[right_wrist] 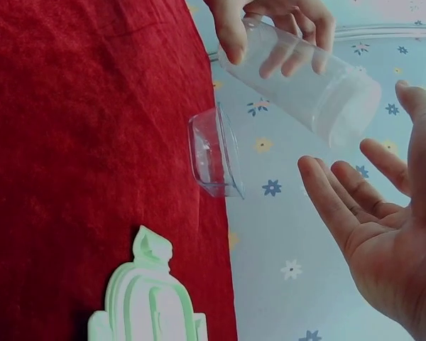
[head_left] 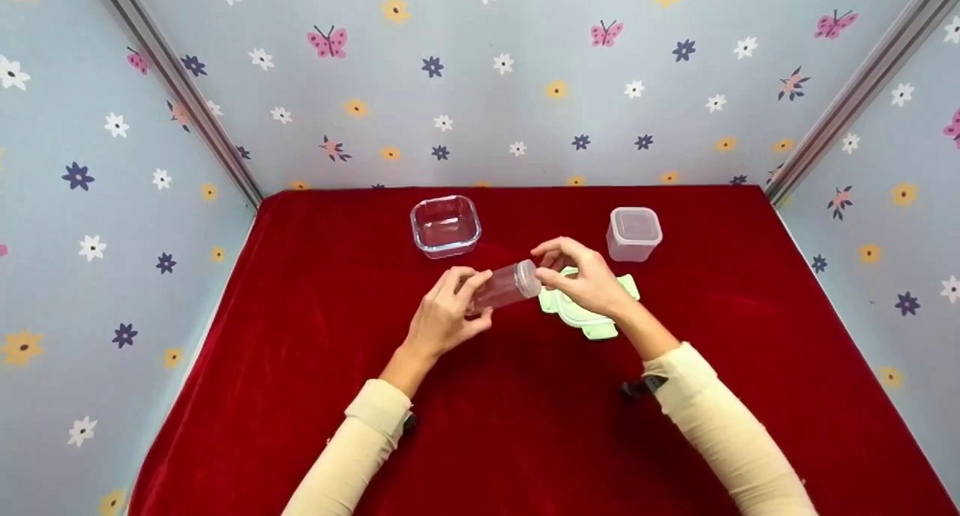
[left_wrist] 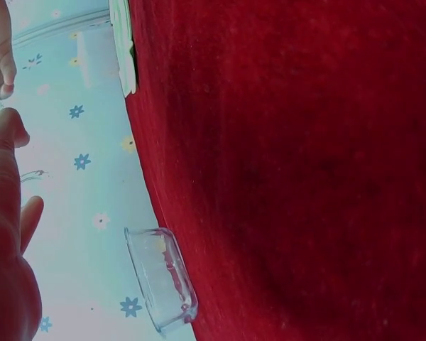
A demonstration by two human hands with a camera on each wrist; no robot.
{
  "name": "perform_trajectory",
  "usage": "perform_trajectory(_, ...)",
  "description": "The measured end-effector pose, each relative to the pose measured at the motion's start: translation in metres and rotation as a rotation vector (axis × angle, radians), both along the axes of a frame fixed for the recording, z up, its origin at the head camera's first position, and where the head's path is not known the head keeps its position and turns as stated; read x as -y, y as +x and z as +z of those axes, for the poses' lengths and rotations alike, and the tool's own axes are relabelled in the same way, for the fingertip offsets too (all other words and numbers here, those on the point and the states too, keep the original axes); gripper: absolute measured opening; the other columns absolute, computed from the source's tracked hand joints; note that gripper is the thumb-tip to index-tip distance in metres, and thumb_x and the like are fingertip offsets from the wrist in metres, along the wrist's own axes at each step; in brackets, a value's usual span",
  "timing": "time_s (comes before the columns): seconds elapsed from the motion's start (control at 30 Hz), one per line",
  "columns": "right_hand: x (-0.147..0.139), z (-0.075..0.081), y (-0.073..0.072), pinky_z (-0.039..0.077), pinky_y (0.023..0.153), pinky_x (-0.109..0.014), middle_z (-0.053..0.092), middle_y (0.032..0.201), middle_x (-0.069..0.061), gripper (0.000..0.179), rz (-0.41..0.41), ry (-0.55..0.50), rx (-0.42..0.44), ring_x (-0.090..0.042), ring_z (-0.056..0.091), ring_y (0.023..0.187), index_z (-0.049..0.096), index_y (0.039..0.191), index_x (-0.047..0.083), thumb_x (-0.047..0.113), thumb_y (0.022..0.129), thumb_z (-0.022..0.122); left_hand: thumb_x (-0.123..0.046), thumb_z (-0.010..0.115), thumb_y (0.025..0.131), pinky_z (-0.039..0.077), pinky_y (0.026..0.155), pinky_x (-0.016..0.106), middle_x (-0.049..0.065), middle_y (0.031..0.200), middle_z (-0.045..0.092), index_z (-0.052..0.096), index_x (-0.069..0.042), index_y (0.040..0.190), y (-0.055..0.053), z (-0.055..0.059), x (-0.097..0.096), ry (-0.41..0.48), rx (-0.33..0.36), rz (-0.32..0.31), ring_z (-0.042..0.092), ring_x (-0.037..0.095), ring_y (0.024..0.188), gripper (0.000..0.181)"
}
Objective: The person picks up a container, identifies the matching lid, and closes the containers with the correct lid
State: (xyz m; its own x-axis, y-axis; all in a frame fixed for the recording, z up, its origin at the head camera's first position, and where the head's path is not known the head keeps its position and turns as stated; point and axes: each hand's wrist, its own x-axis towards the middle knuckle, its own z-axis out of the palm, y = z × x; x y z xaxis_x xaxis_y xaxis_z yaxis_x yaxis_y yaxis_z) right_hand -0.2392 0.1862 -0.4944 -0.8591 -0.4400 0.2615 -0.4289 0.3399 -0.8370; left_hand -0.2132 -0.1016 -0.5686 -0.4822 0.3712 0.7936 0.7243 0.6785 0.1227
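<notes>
My left hand (head_left: 441,311) grips a clear plastic cylindrical container (head_left: 501,288) near its base and holds it tilted, off the cloth. The whitish lid (right_wrist: 356,106) sits on the end facing my right hand (head_left: 589,280). In the right wrist view, that hand's fingers are spread and loosely bent close to the lid, with a gap between them. Below the right hand lies a pale green lid with side flaps (head_left: 592,328), partly covered by the hand. In the left wrist view only part of the left hand (left_wrist: 7,234) shows, and the container is mostly out of frame.
A square clear glass dish (head_left: 445,247) stands behind the left hand. At the back right is a translucent square tub (head_left: 634,247) with its lid on. Red cloth (head_left: 300,351) covers the table, with patterned walls (head_left: 480,81) at the back and sides.
</notes>
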Motion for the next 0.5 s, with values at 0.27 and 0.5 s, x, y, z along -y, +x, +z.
perform_trajectory(0.27, -0.005, 0.004, 0.001, 0.069, 0.094, -0.035, 0.069, 0.136, -0.018, 0.044, 0.026, -0.022, 0.014, -0.031, 0.075, 0.118, 0.07, 0.143, 0.006, 0.011, 0.101, 0.084, -0.012, 0.096, 0.076, 0.068, 0.093, 0.041, 0.014, 0.118, 0.072, 0.071, -0.008, 0.138, 0.001, 0.006, 0.007, 0.043, 0.111, -0.031, 0.075, 0.027, 0.103, 0.067)
perform_trajectory(0.5, -0.004, 0.001, 0.002, 0.067, 0.103, -0.064, 0.057, 0.159, -0.022, 0.064, 0.133, -0.048, -0.046, -0.047, 0.062, 0.145, 0.068, 0.151, 0.007, 0.006, 0.092, 0.092, -0.012, 0.09, 0.08, 0.068, 0.092, 0.047, 0.015, 0.121, 0.075, 0.073, -0.007, 0.141, 0.001, 0.011, 0.012, 0.136, 0.406, -0.111, 0.077, 0.029, 0.105, 0.064)
